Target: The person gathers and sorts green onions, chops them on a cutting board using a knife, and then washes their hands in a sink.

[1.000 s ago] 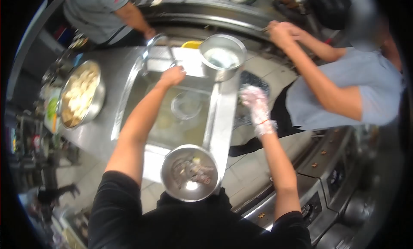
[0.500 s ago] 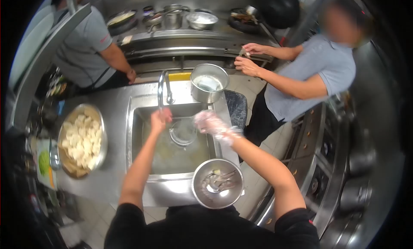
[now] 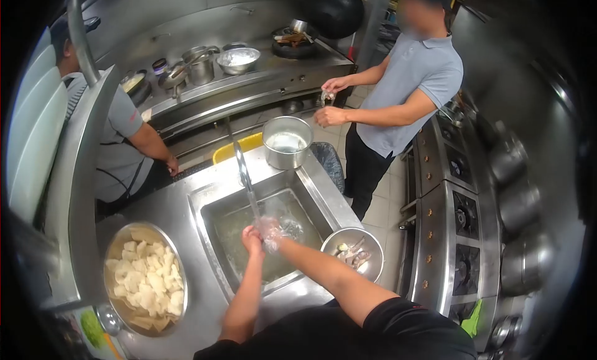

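My left hand [image 3: 252, 239] is over the sink [image 3: 317, 201], just below the tap [image 3: 241, 164]. Its fingers look curled; whatever they may grip is hidden. Close against it, my right hand [image 3: 271, 232] wears a clear plastic glove and is blurred, so its fingers cannot be read. Water runs from the spout toward both hands, and cloudy water [image 3: 233, 232] stands in the basin. To the right of my forearm, a metal bowl [image 3: 373, 243] holds several greyish pieces that I cannot identify.
A metal pot [image 3: 286, 160] stands at the sink's far corner. On the left counter, a large bowl [image 3: 181, 260] holds pale chunks. A co-worker [image 3: 413, 80] faces the sink, holding something small. Another person [image 3: 118, 142] stands at left. Stoves [image 3: 460, 217] line the right side.
My left hand has moved from the tap down into the stream. My right hand has come leftward beside it. The view has shifted, and water now splashes at my hands.
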Tool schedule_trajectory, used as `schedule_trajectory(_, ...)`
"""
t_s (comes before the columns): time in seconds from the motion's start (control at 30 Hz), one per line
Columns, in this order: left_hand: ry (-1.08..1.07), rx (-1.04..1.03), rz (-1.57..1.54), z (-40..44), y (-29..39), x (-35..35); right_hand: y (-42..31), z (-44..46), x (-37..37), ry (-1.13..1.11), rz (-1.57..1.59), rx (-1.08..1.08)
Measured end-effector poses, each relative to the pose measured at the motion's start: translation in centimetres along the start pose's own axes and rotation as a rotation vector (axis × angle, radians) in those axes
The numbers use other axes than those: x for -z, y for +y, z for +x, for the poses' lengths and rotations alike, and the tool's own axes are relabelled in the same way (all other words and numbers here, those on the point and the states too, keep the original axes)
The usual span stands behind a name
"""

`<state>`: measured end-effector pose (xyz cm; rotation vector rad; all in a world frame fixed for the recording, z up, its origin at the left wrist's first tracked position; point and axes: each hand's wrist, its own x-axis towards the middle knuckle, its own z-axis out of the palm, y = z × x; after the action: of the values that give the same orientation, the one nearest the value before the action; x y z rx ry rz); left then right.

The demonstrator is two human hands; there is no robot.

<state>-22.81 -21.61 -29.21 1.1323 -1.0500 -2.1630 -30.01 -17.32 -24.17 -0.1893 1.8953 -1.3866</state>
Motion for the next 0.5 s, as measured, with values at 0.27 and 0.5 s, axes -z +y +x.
schedule_trajectory(0.27,-0.091,-0.366,0.243,-0.1,-3.8,0.2,4.6,-0.2,-0.6,-0.029,0.194,-0.085)
schedule_trajectory(0.5,-0.058,-0.271,0.503,-0.7,-2.5,2.5,8.8,0.6,-1.7,-0.068,0.368,-0.129)
